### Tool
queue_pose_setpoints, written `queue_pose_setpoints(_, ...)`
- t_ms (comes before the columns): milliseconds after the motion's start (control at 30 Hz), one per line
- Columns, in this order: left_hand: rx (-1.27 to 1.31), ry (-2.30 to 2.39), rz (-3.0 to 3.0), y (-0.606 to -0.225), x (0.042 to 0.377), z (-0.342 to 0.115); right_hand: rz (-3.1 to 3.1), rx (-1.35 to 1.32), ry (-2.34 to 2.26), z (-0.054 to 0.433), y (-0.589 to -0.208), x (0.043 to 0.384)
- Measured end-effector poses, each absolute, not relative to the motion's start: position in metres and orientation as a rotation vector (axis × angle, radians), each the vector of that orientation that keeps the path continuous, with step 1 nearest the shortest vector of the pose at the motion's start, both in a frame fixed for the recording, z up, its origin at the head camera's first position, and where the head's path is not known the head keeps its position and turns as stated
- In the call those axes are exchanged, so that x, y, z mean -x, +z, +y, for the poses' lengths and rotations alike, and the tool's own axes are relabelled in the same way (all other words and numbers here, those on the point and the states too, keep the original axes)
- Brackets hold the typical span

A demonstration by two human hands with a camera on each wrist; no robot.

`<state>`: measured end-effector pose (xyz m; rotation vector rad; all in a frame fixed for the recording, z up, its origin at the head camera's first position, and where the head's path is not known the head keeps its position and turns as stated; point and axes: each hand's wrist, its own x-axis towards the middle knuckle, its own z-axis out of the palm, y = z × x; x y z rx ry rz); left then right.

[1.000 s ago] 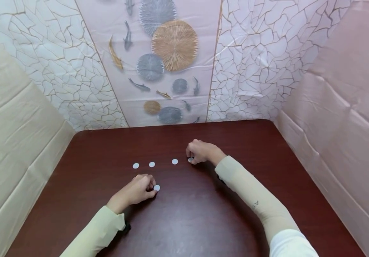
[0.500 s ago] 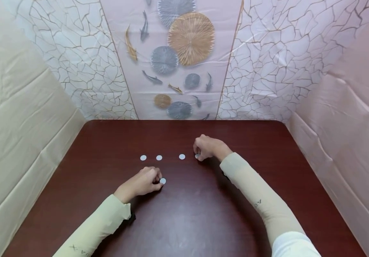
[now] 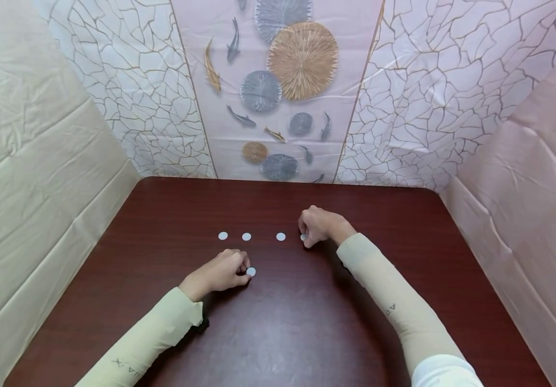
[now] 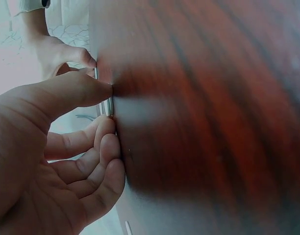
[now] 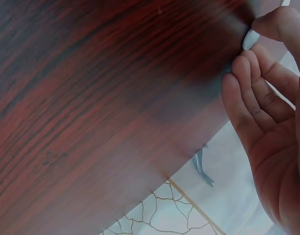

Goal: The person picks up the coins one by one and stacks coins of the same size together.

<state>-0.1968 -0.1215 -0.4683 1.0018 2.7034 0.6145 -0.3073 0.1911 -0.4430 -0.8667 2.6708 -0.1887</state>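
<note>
My left hand (image 3: pixel 222 270) pinches a small flat white disc (image 3: pixel 251 272) between thumb and fingers, low on the tabletop. In the left wrist view that same disc (image 4: pixel 110 106) shows edge-on between the thumb and index fingertips. Farther back and to the right, my right hand (image 3: pixel 320 224) grips another white disc (image 3: pixel 304 236), partly covered by the fingers. The right wrist view shows its white edge (image 5: pixel 250 39) between thumb and forefinger, close against the wood. Three more white discs, left (image 3: pixel 222 235), middle (image 3: pixel 246 236) and right (image 3: pixel 280 236), lie in a row with the right hand's disc.
The dark red-brown wooden table (image 3: pixel 278 333) has rounded far corners. A patterned cloth backdrop (image 3: pixel 258 134) with fish and round leaves hangs behind it. Beige cloth walls stand along the left (image 3: pixel 55 188) and right (image 3: pixel 525 204) sides.
The head view has shifted, so table, discs and hands appear farther right in it. Both hands keep their hold on their discs, which stay in place relative to the others.
</note>
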Motion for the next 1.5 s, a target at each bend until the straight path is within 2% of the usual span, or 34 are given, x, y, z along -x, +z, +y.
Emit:
queue_pose_setpoints(933,-0.989,0.611,2.683,-0.460,0.202,-0.114,2.706,0.978,-0.165,0.199,-0.443,0.306)
queue_pose_setpoints(1500,-0.986,0.649,2.676,-0.469,0.193,-0.120,2.678,1.064,-0.222,0.201,-0.443,0.281)
